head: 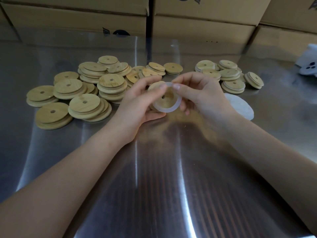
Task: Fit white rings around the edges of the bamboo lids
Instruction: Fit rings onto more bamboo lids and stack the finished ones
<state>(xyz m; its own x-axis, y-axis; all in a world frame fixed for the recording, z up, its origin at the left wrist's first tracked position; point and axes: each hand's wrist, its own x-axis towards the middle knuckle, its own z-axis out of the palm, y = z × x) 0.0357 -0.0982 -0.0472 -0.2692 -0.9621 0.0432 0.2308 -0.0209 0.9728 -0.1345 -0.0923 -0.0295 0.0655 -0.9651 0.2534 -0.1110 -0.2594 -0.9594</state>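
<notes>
I see a shiny steel table (163,186) filling most of my view, with brown cardboard boxes (77,16) lined along its far edge. On the left half sits a big loose heap of lids (82,93), each with 1 small hole in the middle, many lying on top of each other. A smaller heap (229,76) lies far right; its lids look paler at the rim. Both forearms reach in from the bottom corners and meet above the table's middle, between the 2 heaps.

My left hand (137,103) curls round 1 bamboo lid (167,100) from below and behind, tilting its face toward me, thumb up at the top edge. My right hand (204,97) comes in from the other side, thumb and forefinger pinching the top of the white ring (171,109). The ring loops around the lid's lower edge, but its top is off the wood. Just beyond the right wrist lies a flat white pile (240,105); I cannot tell what it is.
</notes>
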